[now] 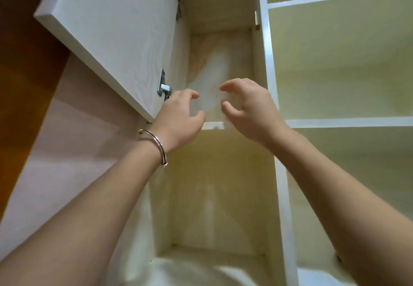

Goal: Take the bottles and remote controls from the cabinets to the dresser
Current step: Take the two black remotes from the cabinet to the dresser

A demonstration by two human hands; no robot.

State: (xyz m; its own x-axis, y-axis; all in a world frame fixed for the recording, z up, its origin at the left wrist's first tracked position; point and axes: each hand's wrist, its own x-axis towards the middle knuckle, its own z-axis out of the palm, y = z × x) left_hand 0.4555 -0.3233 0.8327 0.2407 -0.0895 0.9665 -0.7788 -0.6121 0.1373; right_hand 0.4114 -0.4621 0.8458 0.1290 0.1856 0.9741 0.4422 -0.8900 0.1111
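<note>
I look up into a tall white cabinet (262, 46) with pale yellow insides. Both arms reach up to the front edge of a shelf (213, 125) in the open compartment. My left hand (181, 118), with a silver bangle on the wrist, has its fingers apart and curled, holding nothing. My right hand (250, 109) is close beside it, fingers also spread and curled, empty. No bottle or remote control shows anywhere; the top of the shelf is hidden from below.
The white cabinet door (111, 38) swings open to the left, its metal hinge (164, 86) just beside my left hand. Open shelf compartments (346, 62) with white edges fill the right side. A brown wall is at far left.
</note>
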